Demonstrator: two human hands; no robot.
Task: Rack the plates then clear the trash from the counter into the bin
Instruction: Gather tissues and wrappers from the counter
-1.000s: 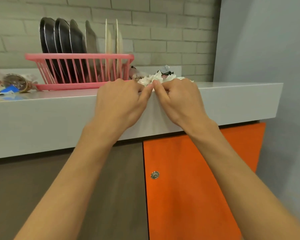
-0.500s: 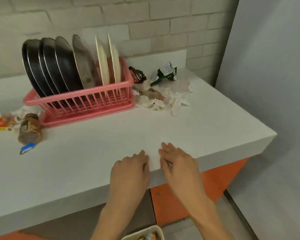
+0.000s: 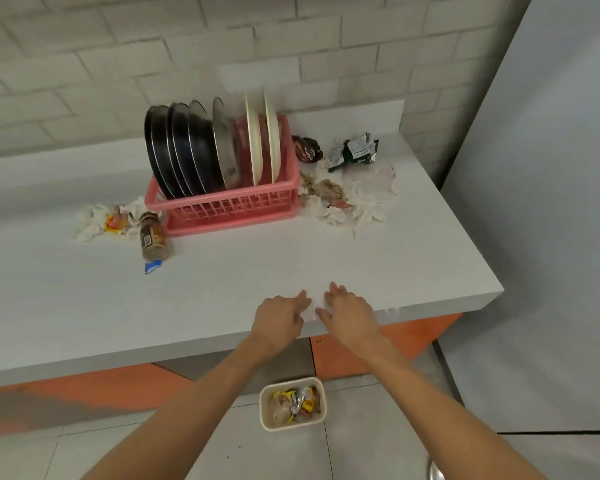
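Both hands lie flat and empty on the front edge of the pale grey counter (image 3: 413, 271), the left hand (image 3: 281, 315) just beside the right hand (image 3: 349, 311), fingers loosely straight. The dark and white plates (image 3: 187, 154) stand upright in the pink plastic rack (image 3: 229, 209), so I'd say trash comes next. Gather the crumpled tissue-and-wrapper pile (image 3: 347, 199) right of the rack in 2 cupped palms, squeezing so scraps don't scatter, then lower it into the small cream bin (image 3: 262, 407) on the floor below.
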